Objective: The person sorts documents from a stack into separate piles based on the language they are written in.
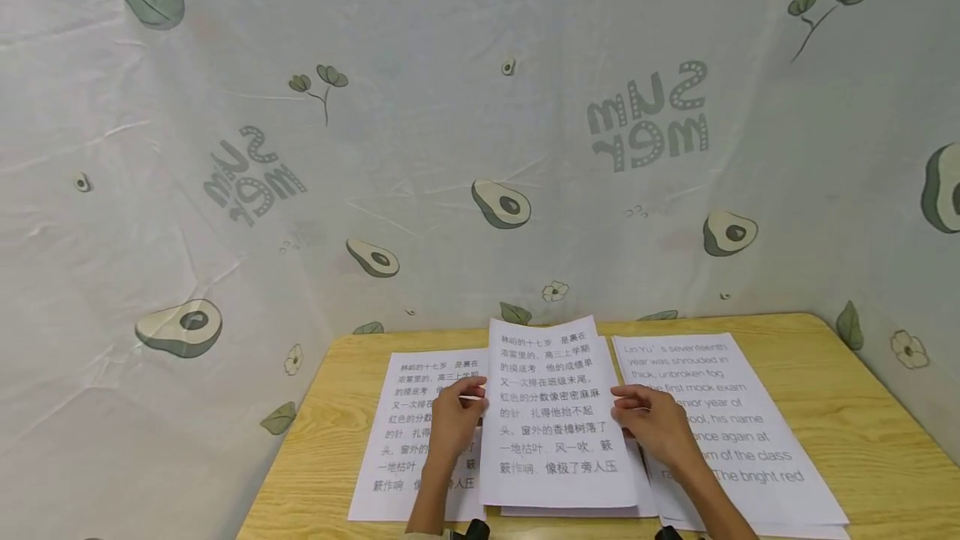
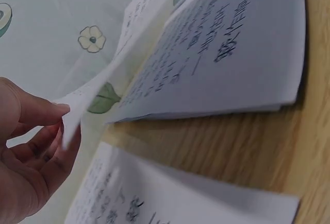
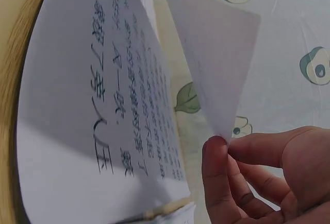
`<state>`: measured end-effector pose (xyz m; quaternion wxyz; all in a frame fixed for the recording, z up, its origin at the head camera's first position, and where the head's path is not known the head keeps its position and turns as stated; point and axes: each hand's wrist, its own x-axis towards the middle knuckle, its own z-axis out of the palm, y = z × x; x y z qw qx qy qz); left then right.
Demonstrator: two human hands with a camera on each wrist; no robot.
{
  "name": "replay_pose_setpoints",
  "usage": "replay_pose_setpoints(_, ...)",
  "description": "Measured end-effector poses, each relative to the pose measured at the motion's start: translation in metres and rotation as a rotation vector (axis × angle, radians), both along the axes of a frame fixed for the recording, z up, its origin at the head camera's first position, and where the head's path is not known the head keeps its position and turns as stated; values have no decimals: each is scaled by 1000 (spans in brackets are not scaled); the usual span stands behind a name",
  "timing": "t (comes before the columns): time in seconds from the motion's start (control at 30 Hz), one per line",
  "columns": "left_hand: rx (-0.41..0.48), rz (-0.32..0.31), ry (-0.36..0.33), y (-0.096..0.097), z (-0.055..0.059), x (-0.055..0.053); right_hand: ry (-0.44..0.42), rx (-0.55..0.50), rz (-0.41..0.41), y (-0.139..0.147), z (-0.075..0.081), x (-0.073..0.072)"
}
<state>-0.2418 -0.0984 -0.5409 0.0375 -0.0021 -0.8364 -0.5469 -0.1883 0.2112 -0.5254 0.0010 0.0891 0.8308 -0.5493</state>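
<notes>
Both hands hold a printed paper sheet point(image 1: 551, 432) with Chinese text, raised above a middle pile of paper point(image 2: 247, 74). My left hand point(image 1: 456, 419) pinches its left edge between thumb and fingers, and the left wrist view shows the sheet bending away from that pinch. On the opposite edge, my right hand point(image 1: 656, 427) pinches with thumb and forefinger; in the right wrist view the paper narrows to that grip. Printed characters face up on the pile below, most of which the raised sheet hides in the head view.
To the left lies paper with Chinese text point(image 1: 382, 440), partly behind the left forearm. On the right is a stack of sheets with English text point(image 1: 757, 440), overlapped by the right hand and forearm. The wooden table point(image 1: 300, 448) meets a patterned cloth point(image 1: 450, 123) at the back.
</notes>
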Motion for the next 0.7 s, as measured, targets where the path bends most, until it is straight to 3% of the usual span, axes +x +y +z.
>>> replay_pose_setpoints(0.37, -27, 44, 0, -32, 4, -3, -3, -53, -2, -30, -1, -9)
replay_pose_setpoints(0.7, -12, 78, -37, -72, 6, -2, -11, -189, 17, -67, -7, -17)
